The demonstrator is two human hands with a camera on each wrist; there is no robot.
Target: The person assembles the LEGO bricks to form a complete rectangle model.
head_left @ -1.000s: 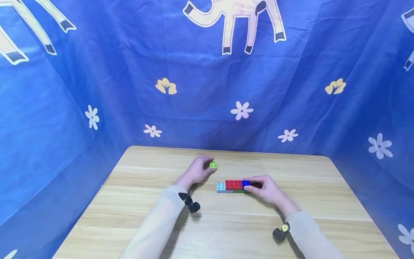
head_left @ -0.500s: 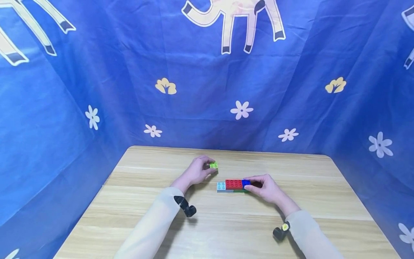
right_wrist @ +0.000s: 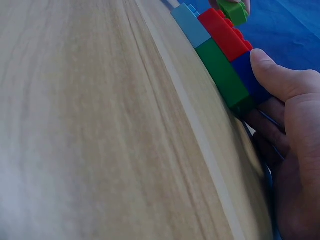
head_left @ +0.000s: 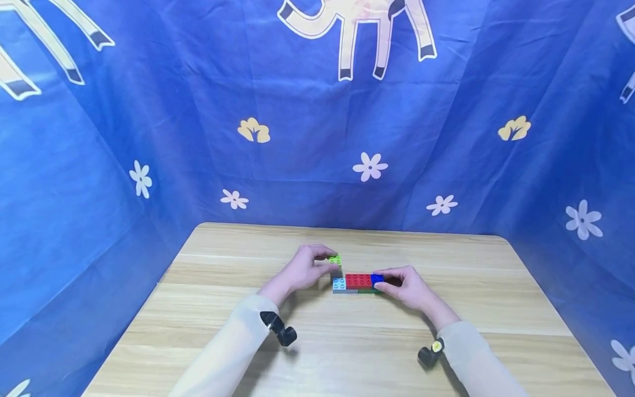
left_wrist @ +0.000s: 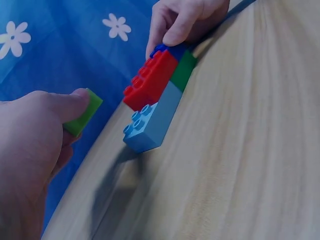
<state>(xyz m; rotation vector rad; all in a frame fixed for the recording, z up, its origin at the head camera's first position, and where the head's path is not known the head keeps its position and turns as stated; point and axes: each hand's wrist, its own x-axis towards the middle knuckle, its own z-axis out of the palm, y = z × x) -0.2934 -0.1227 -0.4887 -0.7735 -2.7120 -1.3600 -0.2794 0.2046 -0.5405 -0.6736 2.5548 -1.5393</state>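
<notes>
My left hand pinches a lime green toy brick between thumb and fingers, raised above the table just behind and left of a joined row of bricks. That row has a light blue brick and a dark green brick as its bottom layer. On top sit a red brick and, at the right end, a blue brick. The studs at the light blue brick's left end are bare. My right hand grips the blue brick at the row's right end, thumb on its near side.
The bricks stand on a wood-grain table. Behind it and at both sides hangs a blue curtain printed with flowers and animals. A small black camera is strapped on the left wrist, another black camera on the right.
My left hand has moved slightly right and nearer with the lime green brick, toward the row's left end. The right hand and the row stay in place.
</notes>
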